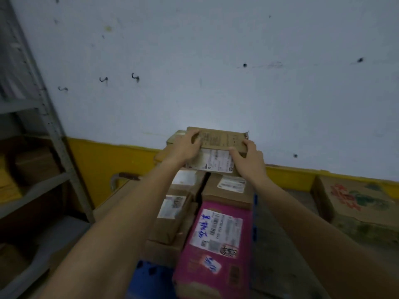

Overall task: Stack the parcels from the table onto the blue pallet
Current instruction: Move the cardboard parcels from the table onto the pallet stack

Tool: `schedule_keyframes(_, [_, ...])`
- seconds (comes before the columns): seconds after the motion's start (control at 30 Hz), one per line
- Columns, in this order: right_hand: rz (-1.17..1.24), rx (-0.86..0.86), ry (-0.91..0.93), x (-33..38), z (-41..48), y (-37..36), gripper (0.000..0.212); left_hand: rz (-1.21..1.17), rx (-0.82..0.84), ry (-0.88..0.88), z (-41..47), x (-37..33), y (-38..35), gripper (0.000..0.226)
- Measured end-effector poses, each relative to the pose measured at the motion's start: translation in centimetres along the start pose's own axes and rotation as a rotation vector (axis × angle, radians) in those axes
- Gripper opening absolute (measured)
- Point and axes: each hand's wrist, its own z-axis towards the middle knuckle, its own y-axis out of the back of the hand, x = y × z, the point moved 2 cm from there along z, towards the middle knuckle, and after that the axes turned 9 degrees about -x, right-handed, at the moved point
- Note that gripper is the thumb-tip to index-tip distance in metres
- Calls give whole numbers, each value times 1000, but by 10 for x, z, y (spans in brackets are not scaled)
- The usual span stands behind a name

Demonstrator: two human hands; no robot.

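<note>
Small brown parcel, white label on its near face, up at the far end of the stack, close by the wall. Held at both ends: left grip curled round the left end, right grip curled round the right end, thumbs on the near side. Hard to tell if touching the brown parcels below or just over them.

Looks like the putting-down step, with a good part of the stack built already.

To do it well:
- Keep both grips tight right until flat on the stack.
- Go down slowly.
- Keep level, not tipped to one side.
- Line up the edges with the parcels below, with no overhang.
- Let the weight down first, then slide the fingers out sideways, one end at a time.
- Give a soft push toward the wall to close any gap.
- Mind the other brown parcel just behind the left grip; no bumping it.

Nearer and lower, a pink parcel with blue writing on its label, lying at the near end of the stack on the blue pallet. Off to the left, a grey shelf. Off to the right, a big box with a red and green picture on top, well apart from the stack.
</note>
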Motion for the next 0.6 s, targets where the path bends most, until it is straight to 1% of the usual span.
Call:
schedule_keyframes(0.13, [20,59,-45,25,3,-63,59,17,8,20,35,56,26,41])
schedule_keyframes(0.27, [11,35,-43,39,11,-103,58,27,34,2,66,88,33,40])
schedule_keyframes(0.47, [-110,11,-83,35,28,-138,55,-28,88,-2,94,115,17,39])
schedule_keyframes(0.6, [-220,4,-64,24,38,-152,55,-65,120,50,98,137,-5,38])
